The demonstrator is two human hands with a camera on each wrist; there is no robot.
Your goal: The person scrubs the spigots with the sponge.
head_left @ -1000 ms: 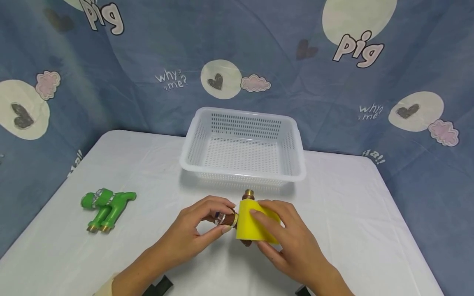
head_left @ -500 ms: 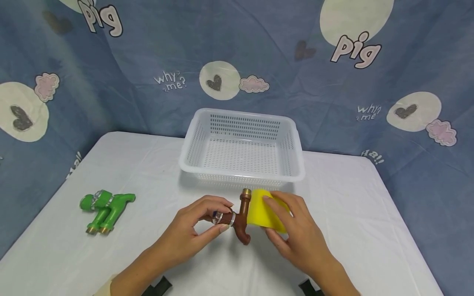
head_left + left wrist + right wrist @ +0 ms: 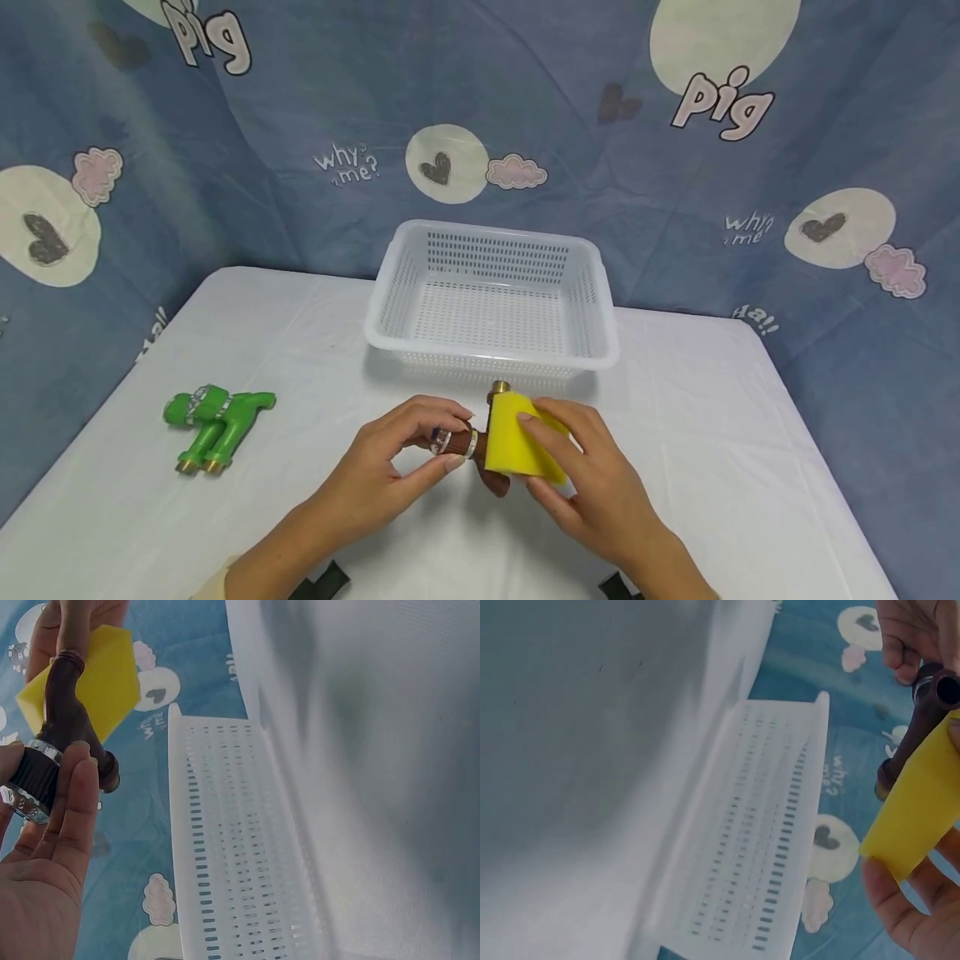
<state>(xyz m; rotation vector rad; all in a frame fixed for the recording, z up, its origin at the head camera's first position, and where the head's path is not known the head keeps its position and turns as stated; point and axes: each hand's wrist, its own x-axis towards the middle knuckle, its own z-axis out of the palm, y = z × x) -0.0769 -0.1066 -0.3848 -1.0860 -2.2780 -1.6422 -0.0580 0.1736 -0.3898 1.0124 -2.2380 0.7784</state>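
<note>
A brown tap (image 3: 497, 482) with a brass threaded end and silver rings is held just above the white table. My left hand (image 3: 393, 462) pinches its ringed handle end between thumb and fingers. In my right hand (image 3: 603, 483) is a yellow sponge (image 3: 512, 442), gripped by the fingertips and laid over the tap's body, which it mostly hides in the head view. From the left wrist view, the tap's dark curved body (image 3: 64, 705) shows in front of the sponge. The right wrist view has the open spout end (image 3: 946, 690) and sponge side by side.
A white perforated plastic basket (image 3: 491, 346) stands at the back of the table, just beyond the hands. Two green taps (image 3: 225, 425) lie together at the left. Behind the table hangs a blue printed cloth (image 3: 570, 200).
The sponge covered the tap, slid right off its body half a second ago, and is back over it now with my right hand. My left hand and the tap stay nearly still.
</note>
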